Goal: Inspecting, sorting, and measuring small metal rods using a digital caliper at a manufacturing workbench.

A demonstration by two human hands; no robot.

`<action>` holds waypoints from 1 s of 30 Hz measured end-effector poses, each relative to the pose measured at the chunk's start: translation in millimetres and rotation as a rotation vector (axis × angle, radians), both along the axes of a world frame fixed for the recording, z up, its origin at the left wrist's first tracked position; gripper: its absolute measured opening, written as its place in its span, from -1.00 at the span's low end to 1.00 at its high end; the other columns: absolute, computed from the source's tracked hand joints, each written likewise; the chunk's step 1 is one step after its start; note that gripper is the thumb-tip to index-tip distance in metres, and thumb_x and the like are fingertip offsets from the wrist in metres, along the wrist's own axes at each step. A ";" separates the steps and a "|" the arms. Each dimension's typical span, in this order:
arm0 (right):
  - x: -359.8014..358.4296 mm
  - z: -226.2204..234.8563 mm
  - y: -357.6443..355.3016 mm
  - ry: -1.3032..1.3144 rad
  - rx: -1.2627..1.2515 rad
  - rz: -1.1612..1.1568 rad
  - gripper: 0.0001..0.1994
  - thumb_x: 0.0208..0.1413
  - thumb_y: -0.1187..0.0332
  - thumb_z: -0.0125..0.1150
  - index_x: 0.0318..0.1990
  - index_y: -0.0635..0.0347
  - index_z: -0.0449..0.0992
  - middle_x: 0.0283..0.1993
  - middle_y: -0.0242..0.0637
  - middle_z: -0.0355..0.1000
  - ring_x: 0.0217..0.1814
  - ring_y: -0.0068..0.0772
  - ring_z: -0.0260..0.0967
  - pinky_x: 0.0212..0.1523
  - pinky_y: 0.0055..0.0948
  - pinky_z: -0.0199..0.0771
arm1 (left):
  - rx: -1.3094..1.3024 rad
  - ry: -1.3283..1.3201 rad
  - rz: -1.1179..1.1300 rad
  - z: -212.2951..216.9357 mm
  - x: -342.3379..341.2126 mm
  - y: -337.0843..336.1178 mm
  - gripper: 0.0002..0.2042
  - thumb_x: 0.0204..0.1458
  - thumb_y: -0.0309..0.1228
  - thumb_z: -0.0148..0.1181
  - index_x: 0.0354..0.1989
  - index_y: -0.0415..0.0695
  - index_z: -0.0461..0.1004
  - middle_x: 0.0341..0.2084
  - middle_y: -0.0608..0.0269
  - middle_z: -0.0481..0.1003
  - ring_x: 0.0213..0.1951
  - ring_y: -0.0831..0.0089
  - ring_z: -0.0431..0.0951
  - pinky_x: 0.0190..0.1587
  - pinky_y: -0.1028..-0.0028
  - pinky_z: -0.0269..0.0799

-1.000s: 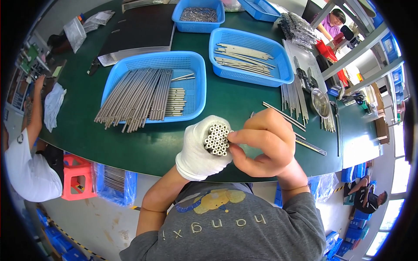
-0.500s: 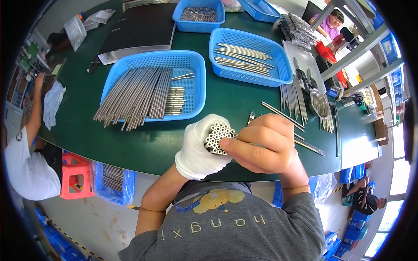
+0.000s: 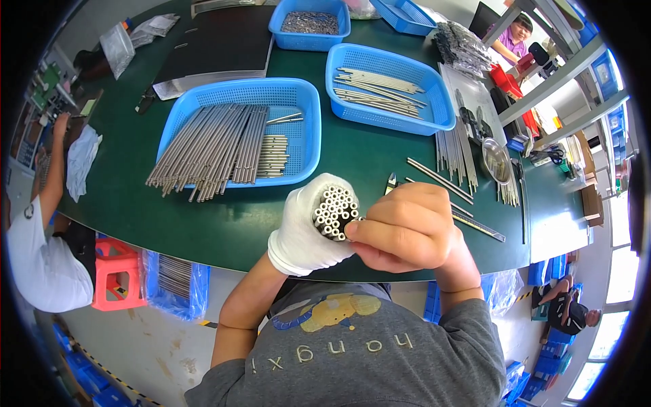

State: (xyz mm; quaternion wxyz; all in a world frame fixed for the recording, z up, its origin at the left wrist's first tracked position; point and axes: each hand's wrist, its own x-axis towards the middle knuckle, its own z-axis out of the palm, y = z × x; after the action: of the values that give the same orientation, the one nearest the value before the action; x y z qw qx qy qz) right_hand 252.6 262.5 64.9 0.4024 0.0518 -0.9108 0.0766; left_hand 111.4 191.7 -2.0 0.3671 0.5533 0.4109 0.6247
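Note:
My left hand (image 3: 308,227), in a white glove, is wrapped round a bundle of thin metal tubes (image 3: 332,207) whose round hollow ends face me. At the bundle's right side, my bare right hand (image 3: 410,227) is closed, thumb and forefinger pinching at a tube's end. A dark gap shows among the tube ends beside the thumb. The fingers hide much of what they pinch. Beyond my left hand, a blue basket (image 3: 308,169) holds many longer grey metal tubes (image 3: 213,146) and some shorter ones (image 3: 273,156).
Another blue basket (image 3: 444,105) holds thin rods. Cutting pliers (image 3: 391,182), loose rods (image 3: 441,178) and a steel bowl (image 3: 497,163) lie to the right on the green table (image 3: 203,227). A black binder (image 3: 217,41) lies behind. Other people sit at left, far right and back right.
My left hand and the bundle have shifted slightly left. The right thumb has moved off the tube ends toward the bundle's right edge, uncovering a dark gap.

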 end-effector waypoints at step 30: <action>-8.1 -26.9 -26.9 0.218 -0.523 -0.059 -0.79 -0.40 0.61 0.19 -0.50 0.24 0.32 -0.55 -0.27 0.30 -0.62 -0.38 0.27 -0.65 -0.55 0.27 | 0.074 0.090 -0.085 -9.6 -5.6 1.0 -0.51 -0.46 -0.35 0.49 -0.33 -0.19 0.35 -0.53 0.28 0.47 -0.50 0.57 0.47 -0.42 0.55 0.41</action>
State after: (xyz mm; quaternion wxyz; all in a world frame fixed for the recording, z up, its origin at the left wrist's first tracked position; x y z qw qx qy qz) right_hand 244.5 235.6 38.0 0.4999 -0.0725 -0.8126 0.2909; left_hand 105.8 192.6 -11.6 0.3538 0.6108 0.3798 0.5979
